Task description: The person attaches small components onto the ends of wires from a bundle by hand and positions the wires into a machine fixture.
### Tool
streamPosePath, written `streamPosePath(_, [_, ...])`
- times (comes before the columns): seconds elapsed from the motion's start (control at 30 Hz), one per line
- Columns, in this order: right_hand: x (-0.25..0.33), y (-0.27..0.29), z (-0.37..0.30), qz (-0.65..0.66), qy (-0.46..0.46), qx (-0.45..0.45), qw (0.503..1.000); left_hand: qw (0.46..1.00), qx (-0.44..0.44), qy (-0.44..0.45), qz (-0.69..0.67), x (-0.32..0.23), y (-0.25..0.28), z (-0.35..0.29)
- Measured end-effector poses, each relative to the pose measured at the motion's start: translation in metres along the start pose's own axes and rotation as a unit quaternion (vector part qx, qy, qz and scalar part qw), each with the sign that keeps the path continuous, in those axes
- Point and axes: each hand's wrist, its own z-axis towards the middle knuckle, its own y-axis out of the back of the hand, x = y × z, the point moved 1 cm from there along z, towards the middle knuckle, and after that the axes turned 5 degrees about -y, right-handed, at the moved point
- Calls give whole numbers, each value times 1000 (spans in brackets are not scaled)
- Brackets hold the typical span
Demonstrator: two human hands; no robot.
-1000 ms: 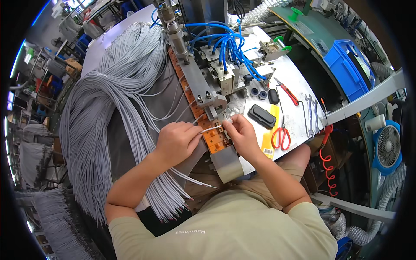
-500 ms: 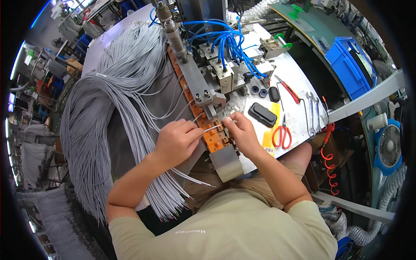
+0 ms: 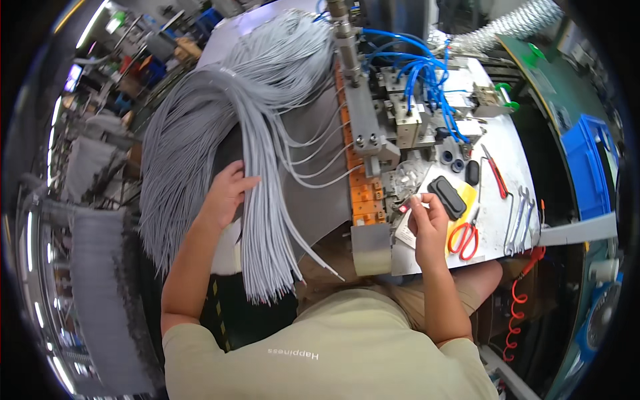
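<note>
Left hand (image 3: 227, 192), fingers spread, touches the grey cable bundle (image 3: 264, 227) running 12-to-6 o'clock; right hand (image 3: 429, 219), toward 3, pinches a small white piece (image 3: 418, 197).

My left hand (image 3: 229, 191) is off the single cable it was pinching over the orange blocks (image 3: 365, 198) and sits farther left now, fingers apart against the grey cable bundle (image 3: 263, 230). My right hand (image 3: 430, 219) is away from those blocks too, farther right and near the black case (image 3: 447, 198), with a small pale piece (image 3: 418, 197) at its fingertips. My view is turned more to the left.
</note>
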Motion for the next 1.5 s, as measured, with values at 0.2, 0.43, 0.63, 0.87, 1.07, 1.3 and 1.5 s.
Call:
streamPosePath(0.2, [18, -8, -8, -9, 28, 22, 999, 998, -8, 46, 38, 9, -23, -48])
streamPosePath(0.43, [11, 6, -33, -21, 37, 2, 999, 940, -85, -183, 277, 1, -29, -59])
streamPosePath(0.63, [9, -4, -44, -53, 41, 29, 997, 635, 343, -359, 591, -25, -58, -21])
streamPosePath(0.87, [19, -4, -42, -92, 58, 8, 994, 418, 368, -443, 703, -49, -64, 15])
streamPosePath(1.07, [20, -15, -38, -94, 60, 2, 994, 334, 420, -351, 767, -77, -84, 11])
streamPosePath(1.3, [17, -9, -32, -113, 49, 9, 992, 381, 340, -662, 549, -10, -98, -18])
streamPosePath(1.5, [22, 3, -24, -313, 100, 49, 943, 452, 423, -610, 494, -16, -138, -53])
